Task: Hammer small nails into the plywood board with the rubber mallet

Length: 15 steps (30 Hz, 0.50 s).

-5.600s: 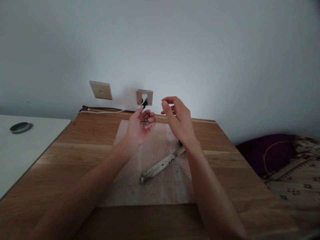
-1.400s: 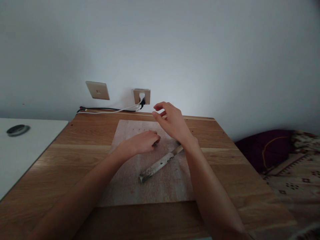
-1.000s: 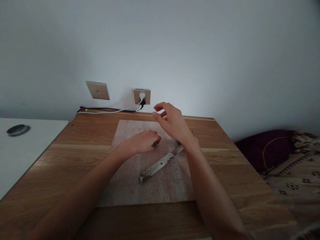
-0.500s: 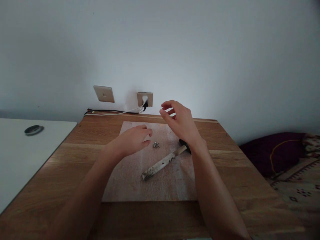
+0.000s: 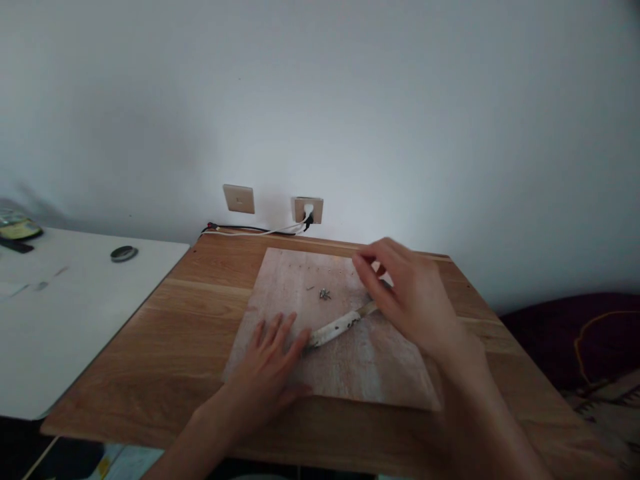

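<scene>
My left hand (image 5: pixel 273 363) lies with its fingers spread on the near left part of a pale wooden board (image 5: pixel 350 373), beside the handle end of a hammer. The hammer (image 5: pixel 337 328) has a worn, white-painted handle and lies slantwise on the board; my right hand mostly hides its head. Above the board's right side, my right hand (image 5: pixel 405 287) is raised and slightly blurred, thumb and forefinger pinched together. What they hold, if anything, is too small to make out. A small pile of nails (image 5: pixel 325 294) rests mid-board, with one loose nail (image 5: pixel 310 288) to its left.
Small dots in a row (image 5: pixel 316 269) mark the board's far part. Cables (image 5: pixel 250 231) run along the wooden table's back edge to a wall socket (image 5: pixel 309 210). A white table (image 5: pixel 90 313) at left bears a roll of tape (image 5: pixel 124 253). Purple cloth (image 5: pixel 565 337) lies at right.
My left hand has come down from beside the nails to the board's near left. My right hand has closed to a pinch. One nail now lies apart from the pile. The view has turned left.
</scene>
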{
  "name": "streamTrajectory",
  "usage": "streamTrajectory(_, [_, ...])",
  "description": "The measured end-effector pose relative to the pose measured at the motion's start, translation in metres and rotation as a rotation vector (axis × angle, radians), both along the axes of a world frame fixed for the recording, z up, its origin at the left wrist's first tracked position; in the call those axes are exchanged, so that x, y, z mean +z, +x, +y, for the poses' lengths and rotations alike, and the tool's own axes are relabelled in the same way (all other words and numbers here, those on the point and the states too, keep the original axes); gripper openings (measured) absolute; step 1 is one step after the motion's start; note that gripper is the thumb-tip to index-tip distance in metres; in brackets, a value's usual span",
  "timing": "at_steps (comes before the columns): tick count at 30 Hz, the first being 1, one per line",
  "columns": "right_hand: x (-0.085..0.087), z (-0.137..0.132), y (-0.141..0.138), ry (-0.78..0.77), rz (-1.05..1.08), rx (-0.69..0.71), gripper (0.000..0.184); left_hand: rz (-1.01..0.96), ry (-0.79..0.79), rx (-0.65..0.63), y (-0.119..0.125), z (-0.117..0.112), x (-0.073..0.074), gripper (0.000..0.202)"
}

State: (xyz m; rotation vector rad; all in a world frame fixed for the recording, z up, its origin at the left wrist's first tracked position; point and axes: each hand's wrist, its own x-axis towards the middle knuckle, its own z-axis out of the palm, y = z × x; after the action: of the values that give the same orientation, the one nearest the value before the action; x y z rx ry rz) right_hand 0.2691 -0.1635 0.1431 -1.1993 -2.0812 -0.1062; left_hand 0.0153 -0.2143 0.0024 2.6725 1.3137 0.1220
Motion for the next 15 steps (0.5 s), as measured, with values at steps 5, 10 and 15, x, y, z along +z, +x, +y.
streamTrajectory(5, [-0.093,-0.052,0.05,-0.233,-0.156,-0.116,0.027,-0.048,0.157,0.005,-0.042,-0.008,-0.027,0.086])
streamTrajectory(10, [-0.187,-0.123,0.103,-0.274,-0.181,-0.415,0.044,-0.08,0.217,0.005,-0.047,-0.007,-0.031,0.088])
streamTrajectory(15, [-0.217,-0.144,0.116,-0.381,-0.081,-0.417,0.062,-0.082,0.169,0.035,-0.042,-0.007,-0.02,0.088])
